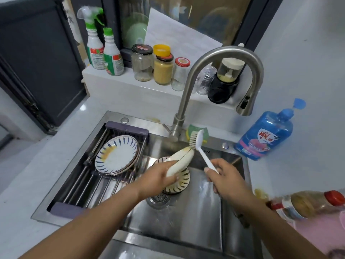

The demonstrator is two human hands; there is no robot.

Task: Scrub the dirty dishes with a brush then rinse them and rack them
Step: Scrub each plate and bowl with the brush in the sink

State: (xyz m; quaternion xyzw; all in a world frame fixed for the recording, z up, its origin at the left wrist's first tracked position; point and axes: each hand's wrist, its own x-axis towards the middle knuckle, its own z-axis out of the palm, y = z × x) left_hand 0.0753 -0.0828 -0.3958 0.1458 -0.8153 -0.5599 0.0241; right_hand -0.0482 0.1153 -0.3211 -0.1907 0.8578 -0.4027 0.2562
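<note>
Pressing brush [200, 148] to held plate [179, 159]; blue bottle [276, 126] label [262, 140] w/ Chinese chars.

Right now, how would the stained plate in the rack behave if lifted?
The stained plate looks glazed ceramic: probably stiff, breakable. Its brown smear may feel slippery. It tops a stack in the rack, so plates beneath might shift.

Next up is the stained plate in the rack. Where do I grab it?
Take the plate by its right rim, coming from the sink side, thumb on top and fingers under the lip. It lies face up and tilted atop a stack in the rack, so only the rim offers a hold.
</note>
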